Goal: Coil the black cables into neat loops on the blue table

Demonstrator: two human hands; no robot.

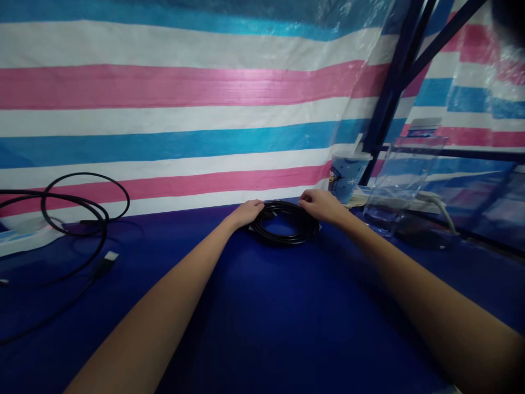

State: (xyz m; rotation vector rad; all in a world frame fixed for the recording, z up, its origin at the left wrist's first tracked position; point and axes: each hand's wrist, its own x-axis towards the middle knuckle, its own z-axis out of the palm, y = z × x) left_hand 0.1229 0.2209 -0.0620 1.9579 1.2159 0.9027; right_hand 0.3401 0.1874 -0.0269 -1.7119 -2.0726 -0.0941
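Note:
A coil of black cable (286, 223) lies on the blue table (262, 317) near the striped back wall. My left hand (247, 212) rests on the coil's left side with its fingers curled over the loops. On the coil's right rim, my right hand (319, 204) pinches the cable with bent fingers. Both arms stretch out forward across the table.
A second black cable (77, 219) with a plug end (110, 256) sprawls at the left. A paper cup with a straw (345, 175), a clear plastic jug (404, 180) and a white power strip (410, 203) stand at the right, by a dark metal frame (394, 82).

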